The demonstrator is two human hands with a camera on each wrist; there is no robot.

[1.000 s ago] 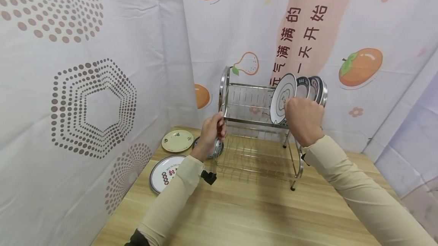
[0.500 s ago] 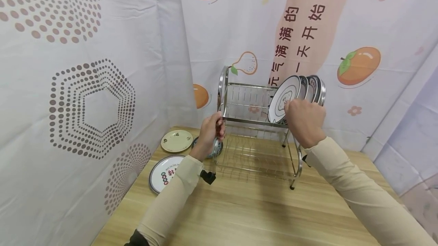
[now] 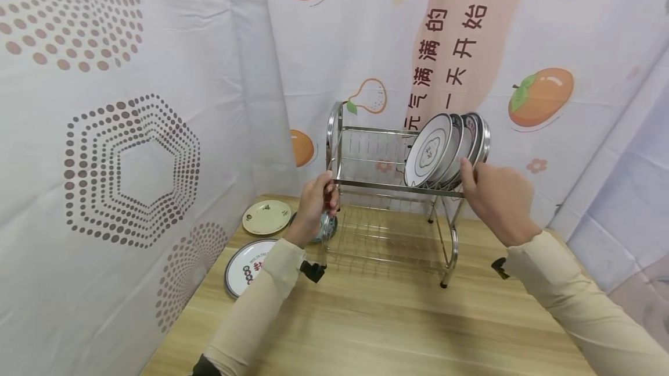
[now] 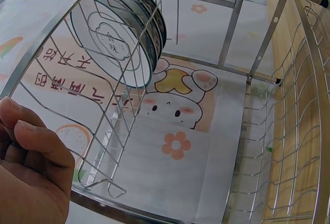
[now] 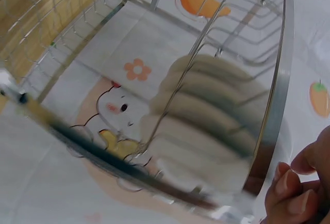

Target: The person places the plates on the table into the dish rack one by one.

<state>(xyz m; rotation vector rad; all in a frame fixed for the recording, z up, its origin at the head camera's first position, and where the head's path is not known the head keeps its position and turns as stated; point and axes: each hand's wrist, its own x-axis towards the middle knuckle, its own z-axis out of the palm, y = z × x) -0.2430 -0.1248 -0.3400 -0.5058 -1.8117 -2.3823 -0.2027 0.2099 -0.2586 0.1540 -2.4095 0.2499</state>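
A two-tier metal dish rack (image 3: pixel 384 185) stands on the wooden table. My left hand (image 3: pixel 313 204) grips its left front corner, thumb at the upper rail; in the left wrist view the curled fingers (image 4: pixel 36 136) lie right at the rail. Several round plates (image 3: pixel 430 149) with dark rims stand on edge, tilted, at the right end of the upper tier. The foremost is white with a small printed emblem. My right hand (image 3: pixel 499 199) is at the rack's right front corner, thumb raised beside the plates. In the right wrist view its loosely bent fingers (image 5: pixel 296 198) hold nothing.
On the table (image 3: pixel 360 323) left of the rack lie a cream plate (image 3: pixel 266 217) and a white plate (image 3: pixel 248 265) with red print, partly behind my left sleeve. A blue patterned dish (image 3: pixel 330 229) sits behind my left hand. Printed curtains (image 3: pixel 209 74) hang at the left and back.
My right hand has come away from the front plate and moved right, its thumb now lifted. The front plate leans closer to the others. My left hand keeps its grip on the rack.
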